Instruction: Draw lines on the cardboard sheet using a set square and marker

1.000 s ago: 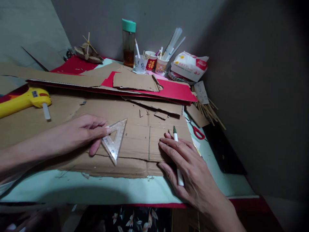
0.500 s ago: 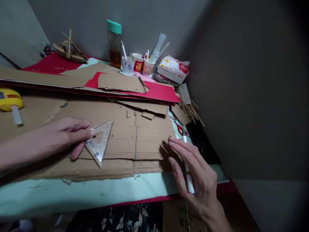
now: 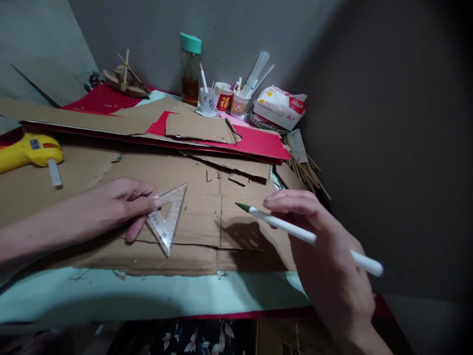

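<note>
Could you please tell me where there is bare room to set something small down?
Bare room: the pale green cover along the middle of the front, between the cardboard sheet and the red edge. A smaller, mostly bare patch lies on the sheet, between the set square and the drawn line. The back is crowded with the bottle, paper cups and tissue pack.

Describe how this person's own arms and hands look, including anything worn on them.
The left hand and the right hand are both ungloved, with no ring, watch or bracelet visible. The left forearm is sleeveless as far as it shows. On the right, only a short bare stretch past the wrist is in view.
</note>
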`<state>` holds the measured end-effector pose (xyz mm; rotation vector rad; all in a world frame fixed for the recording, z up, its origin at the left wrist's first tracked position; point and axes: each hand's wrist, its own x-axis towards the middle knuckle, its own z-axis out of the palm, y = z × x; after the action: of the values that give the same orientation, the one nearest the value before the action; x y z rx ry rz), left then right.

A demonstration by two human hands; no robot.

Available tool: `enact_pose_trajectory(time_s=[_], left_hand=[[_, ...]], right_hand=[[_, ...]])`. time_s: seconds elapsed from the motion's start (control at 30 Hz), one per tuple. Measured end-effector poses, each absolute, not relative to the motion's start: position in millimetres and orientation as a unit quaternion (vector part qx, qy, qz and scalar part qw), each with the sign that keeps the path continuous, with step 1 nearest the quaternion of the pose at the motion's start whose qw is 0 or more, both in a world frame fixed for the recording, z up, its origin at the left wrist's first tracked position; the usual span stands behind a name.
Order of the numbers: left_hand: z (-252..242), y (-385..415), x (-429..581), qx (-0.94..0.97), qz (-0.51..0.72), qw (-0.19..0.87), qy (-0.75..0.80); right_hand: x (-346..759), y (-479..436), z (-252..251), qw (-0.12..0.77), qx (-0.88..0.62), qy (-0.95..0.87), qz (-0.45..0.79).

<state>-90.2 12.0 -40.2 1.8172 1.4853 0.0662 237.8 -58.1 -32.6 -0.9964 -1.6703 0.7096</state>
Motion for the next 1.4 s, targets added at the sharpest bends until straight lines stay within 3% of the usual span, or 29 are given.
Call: enact_pose_trajectory(time_s=[0.2,0.3,0.63,0.93,1.4], left_hand=[[-36,4,-77,0.680,0.021,0.391,0.620],[-35,4,-74,0.660,0.019,0.396,0.638],[-46,7,-90,0.660,0.004,0.429,0.616],[-53,12,-96,0.634,-0.012,0.480,0.607],[-50,11,-91,0.635,-0.001,0.459,0.621]], right_hand=[[204,0,-46,0.469,-0.396,-0.614,0.496],[195,15,-54,0.464,-0.390,-0.593,0.529],[188,17,-47,0.407,-0.413,-0.649,0.492],[188,17,-50,0.419,-0.421,-0.667,0.451],[186,16,-50,0.415,-0.421,-0.670,0.450]])
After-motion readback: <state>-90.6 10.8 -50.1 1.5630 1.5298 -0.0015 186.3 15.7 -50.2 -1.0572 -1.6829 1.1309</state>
